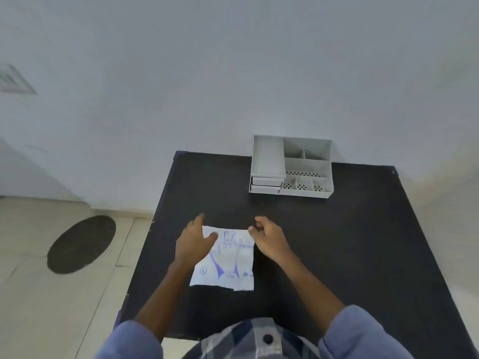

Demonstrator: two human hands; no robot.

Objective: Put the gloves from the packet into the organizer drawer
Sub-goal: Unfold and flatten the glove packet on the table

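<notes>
Gloves packet (226,257), one white sheet printed in blue, lies flat on the black table (337,255) against a pale wall, tiled floor to the left. One grey organizer (291,165) stands at the table's far edge. Left hand (193,244) rests open on the packet's left edge; right hand (269,238) pinches its far right corner with curled fingers (255,228).

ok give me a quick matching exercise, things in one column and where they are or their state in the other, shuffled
Things:
1. packet
2. organizer
3. left hand
4. right hand

Places or states:
A. far edge of the table, against the wall
B. pinching the packet's far right corner
C. flat on the table, between the hands
D. resting on the packet's left side

Pairs: 1-C, 2-A, 3-D, 4-B
</notes>
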